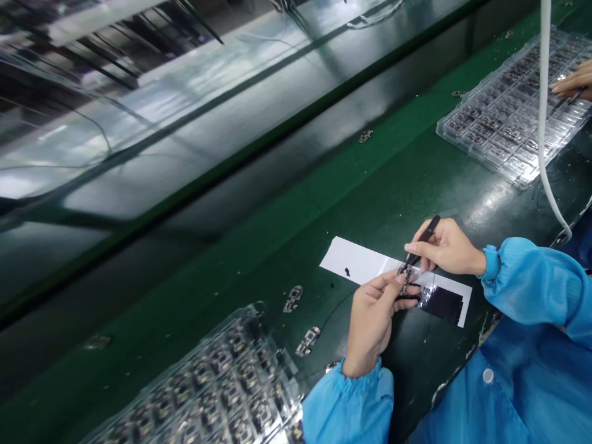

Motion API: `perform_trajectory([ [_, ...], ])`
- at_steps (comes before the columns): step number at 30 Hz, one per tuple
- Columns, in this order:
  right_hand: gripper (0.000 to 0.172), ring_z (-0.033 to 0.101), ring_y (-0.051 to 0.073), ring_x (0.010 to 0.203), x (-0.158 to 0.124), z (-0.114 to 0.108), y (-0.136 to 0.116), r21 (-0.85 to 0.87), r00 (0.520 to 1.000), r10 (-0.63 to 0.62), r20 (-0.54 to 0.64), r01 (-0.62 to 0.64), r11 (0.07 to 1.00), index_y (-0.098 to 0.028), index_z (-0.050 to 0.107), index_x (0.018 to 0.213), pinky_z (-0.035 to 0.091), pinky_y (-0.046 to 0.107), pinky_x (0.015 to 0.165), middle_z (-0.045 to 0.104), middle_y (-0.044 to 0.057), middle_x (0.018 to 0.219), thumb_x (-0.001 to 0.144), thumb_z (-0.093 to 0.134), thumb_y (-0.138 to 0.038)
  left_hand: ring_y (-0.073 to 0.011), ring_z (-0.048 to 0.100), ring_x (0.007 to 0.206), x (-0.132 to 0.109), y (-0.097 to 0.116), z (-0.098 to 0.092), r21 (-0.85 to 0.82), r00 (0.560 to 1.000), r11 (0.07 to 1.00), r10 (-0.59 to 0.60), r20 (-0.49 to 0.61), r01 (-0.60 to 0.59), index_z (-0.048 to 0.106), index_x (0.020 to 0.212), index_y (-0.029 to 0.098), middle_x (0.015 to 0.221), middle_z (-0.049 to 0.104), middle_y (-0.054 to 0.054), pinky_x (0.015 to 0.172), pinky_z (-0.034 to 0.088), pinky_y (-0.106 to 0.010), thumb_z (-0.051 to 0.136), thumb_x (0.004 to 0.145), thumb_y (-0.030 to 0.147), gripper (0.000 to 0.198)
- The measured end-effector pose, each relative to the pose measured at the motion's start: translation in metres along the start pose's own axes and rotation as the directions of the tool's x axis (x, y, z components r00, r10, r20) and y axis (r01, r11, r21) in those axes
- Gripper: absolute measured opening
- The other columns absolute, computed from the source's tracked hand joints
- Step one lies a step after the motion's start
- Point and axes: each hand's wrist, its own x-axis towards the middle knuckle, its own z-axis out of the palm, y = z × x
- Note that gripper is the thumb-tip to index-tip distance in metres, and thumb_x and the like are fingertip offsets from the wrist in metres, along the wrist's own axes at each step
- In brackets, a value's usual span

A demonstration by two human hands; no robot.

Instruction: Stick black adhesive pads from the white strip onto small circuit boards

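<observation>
My left hand (375,311) pinches a small circuit board (405,279) between thumb and fingers, tilted above the green bench. My right hand (446,245) is closed around black tweezers (429,229), whose tips point down at the upper end of the board; whether they grip anything there is too small to tell. Under both hands lies a strip of white paper (354,258). On its right part rests a dark rectangular sheet (443,304) with a shiny clear edge. A tiny black piece (347,271) sits on the paper's left part.
A clear compartment tray (217,394) of circuit boards stands at the lower left. Loose boards (293,298) lie near it. At the upper right, another person's hand (576,80) is over a second tray (499,132). A white cable (544,123) hangs in front of that tray.
</observation>
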Motion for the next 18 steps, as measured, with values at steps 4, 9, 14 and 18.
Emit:
perform_trajectory([
  [4,0.032,0.056,0.011,0.037,-0.005,0.002,0.002,-0.024,0.998,-0.057,-0.01,0.057,0.998,-0.016,0.052,0.068,0.042,0.018,0.034,0.054,-0.004,0.044,0.066,0.072,-0.041,-0.0123,0.063,0.056,0.0,-0.002,0.002,0.008,0.998,0.999,0.032,-0.06,-0.032,0.069,0.074,0.01,0.071,0.068,-0.006,0.05,0.053,-0.021,0.078,0.06,0.034,0.029],
  [9,0.021,0.059,0.013,0.047,-0.013,0.001,0.004,-0.297,0.927,-0.371,0.05,0.369,0.881,-0.016,0.062,0.069,0.047,0.023,0.044,0.063,0.003,0.055,0.074,0.066,-0.036,-0.0112,0.062,0.054,0.0,-0.004,0.002,0.005,0.992,0.997,0.077,-0.103,-0.077,0.069,0.07,0.01,0.066,0.068,-0.005,0.05,0.051,-0.02,0.077,0.061,0.032,0.025],
  [14,0.02,0.059,0.012,0.046,-0.013,-0.005,0.001,-0.406,0.85,-0.526,-0.007,0.478,0.779,-0.015,0.067,0.072,0.047,0.024,0.045,0.068,0.005,0.061,0.08,0.061,-0.033,-0.0118,0.063,0.054,-0.002,-0.006,0.001,0.003,0.992,0.998,0.068,-0.106,-0.069,0.068,0.068,0.011,0.064,0.068,-0.005,0.051,0.05,-0.02,0.075,0.063,0.032,0.023],
  [18,0.021,0.061,0.014,0.045,-0.012,-0.01,-0.004,-0.423,0.82,-0.563,-0.102,0.477,0.771,-0.015,0.068,0.074,0.048,0.025,0.044,0.066,0.004,0.056,0.08,0.062,-0.034,-0.0124,0.063,0.056,-0.004,0.003,-0.006,-0.01,0.984,0.996,0.089,-0.152,-0.091,0.067,0.071,0.011,0.065,0.067,-0.005,0.05,0.051,-0.02,0.075,0.063,0.033,0.024],
])
